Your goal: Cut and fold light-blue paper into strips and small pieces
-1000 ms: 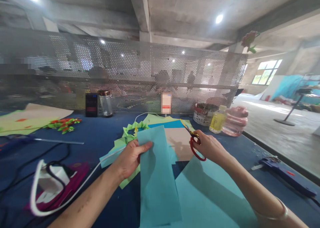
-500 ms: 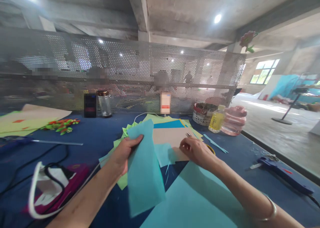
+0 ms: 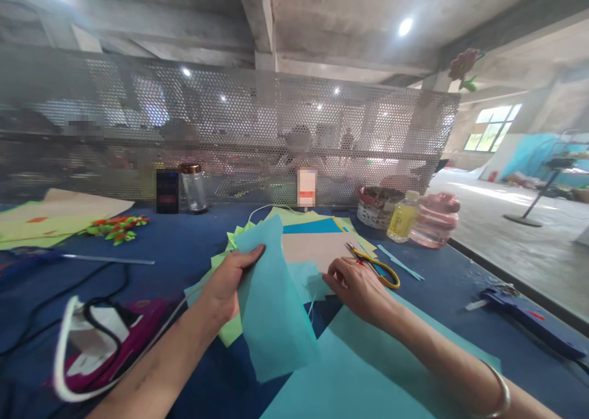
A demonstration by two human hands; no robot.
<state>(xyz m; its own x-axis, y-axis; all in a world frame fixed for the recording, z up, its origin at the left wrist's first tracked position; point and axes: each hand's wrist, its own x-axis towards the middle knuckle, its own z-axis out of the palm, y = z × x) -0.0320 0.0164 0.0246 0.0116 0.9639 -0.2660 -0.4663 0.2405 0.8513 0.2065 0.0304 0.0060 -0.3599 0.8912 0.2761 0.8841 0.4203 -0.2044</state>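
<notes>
My left hand [image 3: 230, 284] pinches a folded light-blue sheet [image 3: 276, 321] between thumb and fingers and holds it raised, tilted over the table. My right hand [image 3: 359, 287] is closed, its fingertips at the right edge of a smaller light-blue piece [image 3: 304, 279]; what lies between them is hidden. Yellow-handled scissors [image 3: 389, 273] lie just beyond the right hand, short blades pointing away to the left. Beneath is a stack of sheets with a pale beige sheet [image 3: 306, 246] and a darker blue one [image 3: 315, 225]. A large light-blue sheet [image 3: 340, 376] spreads under my right forearm.
Blue strips [image 3: 400, 262], a yellow bottle [image 3: 404, 219], a pink jug [image 3: 434, 222] and a basket [image 3: 375, 213] stand or lie rightward. A blue corded tool [image 3: 529, 321] lies far right. Leftward are a magenta box [image 3: 138, 321], a glass flask [image 3: 195, 192] and artificial sprigs [image 3: 115, 226].
My right hand has moved slightly left and down, uncovering more of the yellow-handled scissors. The lower end of the sheet in my left hand has swung up and right.
</notes>
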